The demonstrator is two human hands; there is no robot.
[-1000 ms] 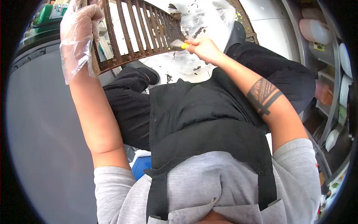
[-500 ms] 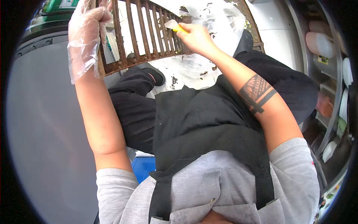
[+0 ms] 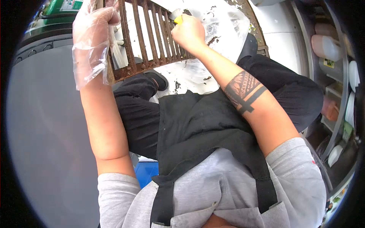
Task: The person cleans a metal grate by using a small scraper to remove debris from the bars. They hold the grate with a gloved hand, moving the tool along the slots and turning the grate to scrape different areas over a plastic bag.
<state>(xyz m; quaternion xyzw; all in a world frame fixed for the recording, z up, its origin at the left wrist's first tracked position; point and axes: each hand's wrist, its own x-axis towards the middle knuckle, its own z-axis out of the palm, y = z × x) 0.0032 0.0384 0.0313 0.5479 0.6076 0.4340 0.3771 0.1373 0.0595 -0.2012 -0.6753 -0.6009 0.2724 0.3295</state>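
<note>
My left hand (image 3: 95, 26), in a clear plastic glove, is closed around the left edge of a rusty, dirty metal grate (image 3: 131, 69) and holds it tilted up. My bare right hand (image 3: 189, 34) is wrapped round a small scraper (image 3: 176, 15) with a yellow handle, its blade close to the grate's bars. Whether the blade touches them cannot be made out. Under the grate a clear plastic sheet (image 3: 228, 26) with dark scraps lies on the white floor.
At the left is a large grey surface (image 3: 49, 125). A green container (image 3: 61, 7) is at the top left. Shelves with bottles (image 3: 326, 47) stand at the right. A blue object (image 3: 146, 173) lies low beside my apron. A second grate-like frame (image 3: 263, 49) rests beyond my right foot.
My right hand has turned and moved slightly left, with the scraper blade now higher by the bars. My left hand and the grate have shifted slightly right and down.
</note>
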